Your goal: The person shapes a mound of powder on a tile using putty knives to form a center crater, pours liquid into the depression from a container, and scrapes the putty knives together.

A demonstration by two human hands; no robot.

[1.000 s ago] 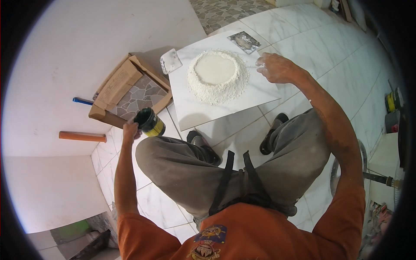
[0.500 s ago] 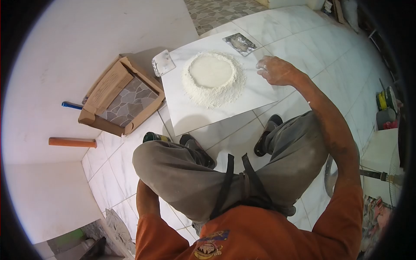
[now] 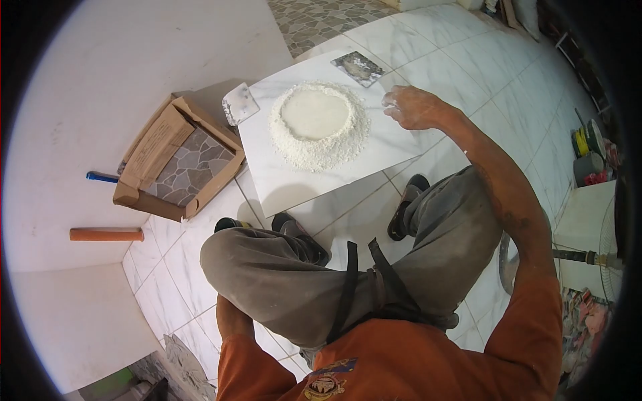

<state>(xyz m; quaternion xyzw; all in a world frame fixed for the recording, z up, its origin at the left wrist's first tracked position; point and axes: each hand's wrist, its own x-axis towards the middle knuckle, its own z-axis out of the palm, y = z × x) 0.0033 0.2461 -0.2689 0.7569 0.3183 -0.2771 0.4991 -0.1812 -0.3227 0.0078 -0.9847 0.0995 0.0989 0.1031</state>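
My right hand [image 3: 411, 107] hovers at the right side of a large white panel [image 3: 264, 157], its fingers loosely bent and slightly apart, with white dust on the tips. Nothing shows between them. Left of this hand, a mound of white powder [image 3: 321, 152] forms a ring around a smooth pale pool [image 3: 314, 115]. Near the panel's far edge lies a flat, dark square plate [image 3: 358, 68] smeared with white. A whitish square plate [image 3: 241, 104] sits at the panel's left corner. My left hand is hidden behind my left knee; only the forearm shows.
An open cardboard box [image 3: 155, 150] with stone-pattern tiles stands left, against the wall. An orange tube [image 3: 107, 234] and a blue handle [image 3: 101, 177] are beside it. A can [image 3: 231, 224] stands by my left foot. A fan [image 3: 607, 250] and several containers [image 3: 588, 167] are at the right.
The whole view has shifted slightly, so most things appear a little further left. My right hand stays beside the panel in much the same pose. The powder ring looks unchanged.
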